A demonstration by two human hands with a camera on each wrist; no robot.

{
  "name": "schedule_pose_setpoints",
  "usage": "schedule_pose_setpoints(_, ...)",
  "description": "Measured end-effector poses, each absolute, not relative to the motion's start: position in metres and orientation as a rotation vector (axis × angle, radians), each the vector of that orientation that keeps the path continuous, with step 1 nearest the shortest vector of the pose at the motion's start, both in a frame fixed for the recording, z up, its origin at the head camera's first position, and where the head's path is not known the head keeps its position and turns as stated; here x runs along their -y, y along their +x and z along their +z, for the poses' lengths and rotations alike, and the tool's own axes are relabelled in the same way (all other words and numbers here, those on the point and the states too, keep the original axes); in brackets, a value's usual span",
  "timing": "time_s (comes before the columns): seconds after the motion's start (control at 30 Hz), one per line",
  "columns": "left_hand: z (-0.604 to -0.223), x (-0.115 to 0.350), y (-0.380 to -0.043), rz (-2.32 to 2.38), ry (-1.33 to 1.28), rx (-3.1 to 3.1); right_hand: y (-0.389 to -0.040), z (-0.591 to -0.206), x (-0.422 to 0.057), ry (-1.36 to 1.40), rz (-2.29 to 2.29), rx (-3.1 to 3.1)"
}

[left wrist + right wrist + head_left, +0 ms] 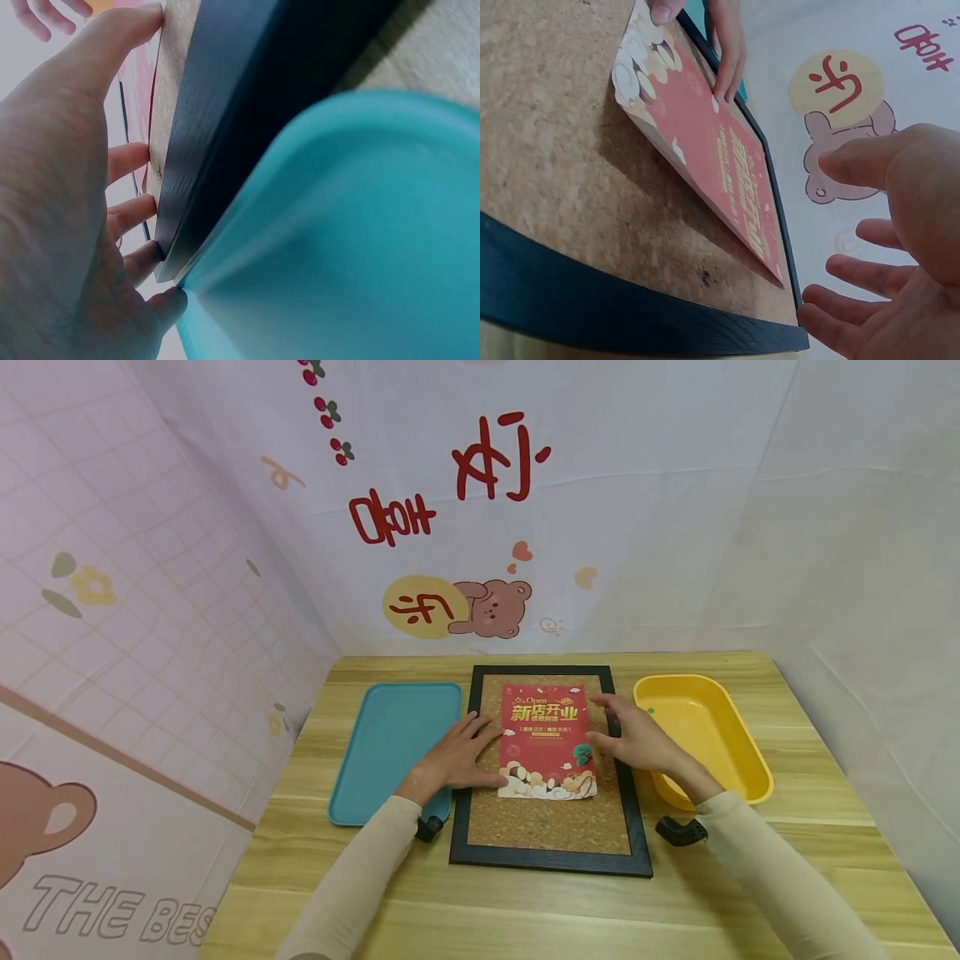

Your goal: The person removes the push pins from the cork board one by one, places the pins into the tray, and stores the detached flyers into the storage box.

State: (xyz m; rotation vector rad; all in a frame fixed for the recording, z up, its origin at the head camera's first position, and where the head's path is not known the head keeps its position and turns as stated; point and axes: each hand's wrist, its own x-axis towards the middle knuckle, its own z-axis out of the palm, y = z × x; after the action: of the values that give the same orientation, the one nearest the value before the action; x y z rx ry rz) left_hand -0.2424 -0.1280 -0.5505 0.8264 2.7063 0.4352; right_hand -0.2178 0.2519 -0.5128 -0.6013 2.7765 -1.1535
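A red flyer point(547, 743) with gold lettering lies on a cork board point(543, 833) with a black frame point(551, 858). My left hand point(453, 758) rests at the flyer's left side, the thumb at its lower left corner and the fingers spread along that edge. In the left wrist view the left hand point(56, 180) has nothing gripped, its fingertips by the black frame point(202, 112). My right hand point(637, 737) is held just right of the flyer, fingers extended. The right wrist view shows the right hand point(907, 225) apart from the flyer point(697, 127), whose near edge lifts off the cork.
A blue tray point(401, 743) lies left of the board, close to its frame. On the right stands a yellow tray point(701, 727), partly behind my right hand and wrist. A wooden table point(510, 914) carries everything, with a printed white cloth point(637, 527) behind it.
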Motion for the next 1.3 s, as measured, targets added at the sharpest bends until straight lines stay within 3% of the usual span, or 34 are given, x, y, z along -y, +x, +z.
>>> schedule_pose_setpoints(0.73, -0.546, 0.123, -0.242, 0.408, 0.810, -2.721, -0.220, -0.530, -0.244, -0.513, -1.218, -2.712)
schedule_pose_setpoints(1.3, -0.548, 0.114, -0.248, 0.988, 0.864, -2.716, -0.220, -0.535, -0.244, -0.266, -1.291, -2.623)
